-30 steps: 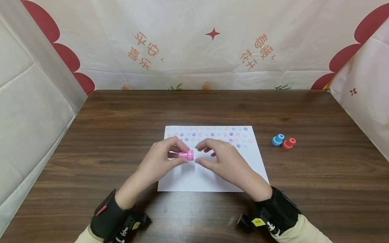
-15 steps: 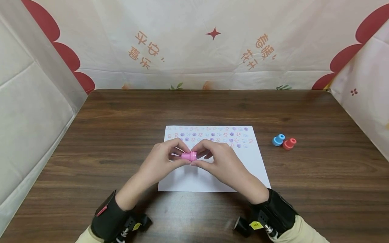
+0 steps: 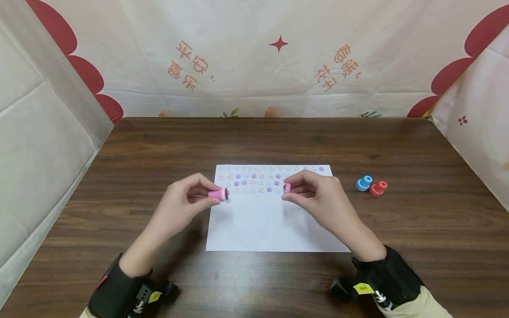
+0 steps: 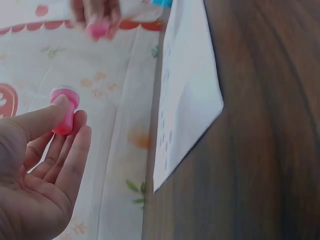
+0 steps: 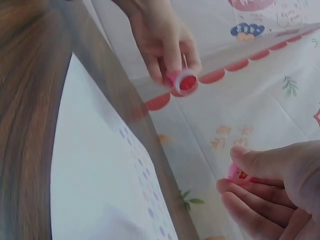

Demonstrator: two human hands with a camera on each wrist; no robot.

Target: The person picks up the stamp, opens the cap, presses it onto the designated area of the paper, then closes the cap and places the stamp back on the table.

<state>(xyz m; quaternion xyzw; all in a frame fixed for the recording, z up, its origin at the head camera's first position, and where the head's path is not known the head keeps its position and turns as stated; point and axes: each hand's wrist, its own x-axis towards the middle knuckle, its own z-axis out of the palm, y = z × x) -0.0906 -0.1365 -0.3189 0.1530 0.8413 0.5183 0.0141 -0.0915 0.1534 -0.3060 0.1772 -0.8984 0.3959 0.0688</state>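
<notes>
My left hand (image 3: 180,201) pinches a pink self-inking stamp (image 3: 216,194) between thumb and fingertips, above the left side of the white paper (image 3: 266,227). Its uncovered end points right; in the right wrist view a red stamp face (image 5: 188,83) shows inside a pale rim. Above the paper's right half, my right hand (image 3: 324,198) pinches the small pink cap (image 3: 287,188) by its edge. A picture shows on the cap in the right wrist view. Both hands are apart, held over the sheet. Rows of small purple, red and blue prints run across the paper's upper part.
To the right of the paper, a blue stamp (image 3: 363,183) and a red stamp (image 3: 377,188) stand side by side on the dark wooden table (image 3: 119,212). A pale printed cloth (image 3: 246,62) hangs behind the table and along both sides.
The right hand came in to the stamp and took hold of its cap. Now the cap is off, and the hands have moved apart, stamp to the left, cap to the right.
</notes>
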